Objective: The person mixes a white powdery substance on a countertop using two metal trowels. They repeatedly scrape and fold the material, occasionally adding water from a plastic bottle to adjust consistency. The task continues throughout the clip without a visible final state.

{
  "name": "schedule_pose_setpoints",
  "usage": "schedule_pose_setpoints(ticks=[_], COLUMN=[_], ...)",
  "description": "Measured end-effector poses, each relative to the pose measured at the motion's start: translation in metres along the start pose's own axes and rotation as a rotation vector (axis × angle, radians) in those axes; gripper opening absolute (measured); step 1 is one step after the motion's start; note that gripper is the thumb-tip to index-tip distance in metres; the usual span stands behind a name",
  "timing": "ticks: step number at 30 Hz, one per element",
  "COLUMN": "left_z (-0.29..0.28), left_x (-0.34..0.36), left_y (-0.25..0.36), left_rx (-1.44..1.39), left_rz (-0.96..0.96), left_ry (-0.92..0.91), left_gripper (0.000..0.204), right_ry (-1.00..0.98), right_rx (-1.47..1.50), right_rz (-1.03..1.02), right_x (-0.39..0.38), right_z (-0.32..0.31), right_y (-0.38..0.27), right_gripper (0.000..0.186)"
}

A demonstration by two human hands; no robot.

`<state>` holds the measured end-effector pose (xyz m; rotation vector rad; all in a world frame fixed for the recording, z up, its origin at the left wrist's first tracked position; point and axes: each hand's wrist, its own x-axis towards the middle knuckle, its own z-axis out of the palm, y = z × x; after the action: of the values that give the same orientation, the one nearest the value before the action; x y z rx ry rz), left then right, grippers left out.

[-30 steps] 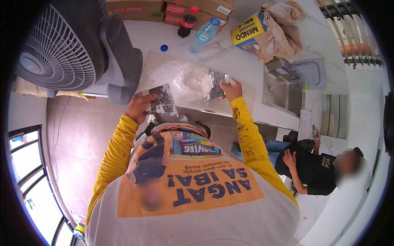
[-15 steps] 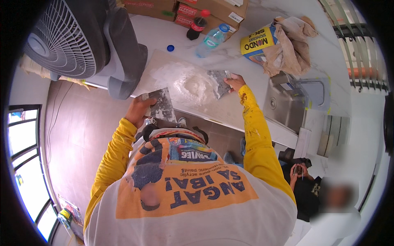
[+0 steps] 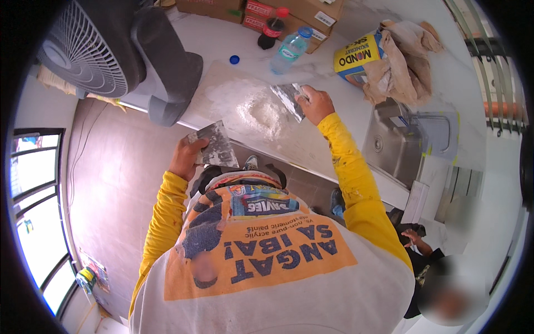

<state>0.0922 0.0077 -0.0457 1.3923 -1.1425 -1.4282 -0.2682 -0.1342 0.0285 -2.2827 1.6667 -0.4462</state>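
Observation:
A ring-shaped mound of white powder [image 3: 260, 118], hollow in the middle, lies on a powder-dusted sheet [image 3: 207, 110] on the counter. My right hand [image 3: 319, 107] is closed around a wide metal putty knife [image 3: 288, 100], tilted at the mound's right side; whether its edge touches the sheet I cannot tell. At the counter's front edge, my left hand [image 3: 186, 158] grips a second square-bladed putty knife [image 3: 219, 150], its blade smeared white. Thumb and fingers wrap the near end of that blade.
A grey fan [image 3: 169, 83] stands left. Behind the powder are a blue cap [image 3: 235, 59], a clear water bottle [image 3: 290, 51], a cola bottle [image 3: 271, 30] and cardboard boxes [image 3: 303, 14]. An opened powder bag [image 3: 359, 58] and a steel sink [image 3: 389, 139] lie right. Another person [image 3: 423, 273] is lower right.
My right hand has moved slightly left with its putty knife, whose blade is now tilted differently. The left hand stays at the counter edge. The other person has shifted.

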Motion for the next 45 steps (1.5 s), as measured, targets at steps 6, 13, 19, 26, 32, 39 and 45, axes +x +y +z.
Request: schedule_pose_setpoints(ticks=[6, 13, 19, 26, 32, 39, 45], left_z=[0.015, 0.018, 0.010, 0.009, -0.009, -0.047, -0.028], left_x=[-0.001, 0.016, 0.024, 0.028, 0.053, 0.090, 0.084], left_y=[0.049, 0.065, 0.065, 0.057, 0.011, -0.035, 0.011], left_rx=[-0.390, -0.330, -0.326, -0.324, -0.450, 0.909, -0.242], left_rz=[-0.375, -0.354, -0.347, -0.334, -0.234, 0.636, -0.106], left_ry=[0.034, -0.046, -0.093, -0.030, -0.122, -0.148, -0.099], left_gripper=[0.022, 0.022, 0.019, 0.024, 0.029, 0.029, 0.024], right_ry=[-0.031, -0.006, -0.130, -0.161, -0.206, 0.046, 0.177], right_rx=[-0.005, -0.046, -0.028, -0.052, -0.073, 0.131, 0.528], right_rz=[0.024, 0.077, 0.255, 0.258, 0.296, 0.236, 0.308], right_x=[0.006, -0.003, -0.005, -0.018, -0.033, -0.061, -0.047], right_z=[-0.016, -0.027, -0.028, -0.024, -0.032, -0.020, -0.009], right_y=[0.004, 0.002, 0.010, 0.013, -0.002, 0.026, 0.074], right_gripper=[0.025, 0.032, 0.037, 0.035, 0.035, 0.035, 0.041])
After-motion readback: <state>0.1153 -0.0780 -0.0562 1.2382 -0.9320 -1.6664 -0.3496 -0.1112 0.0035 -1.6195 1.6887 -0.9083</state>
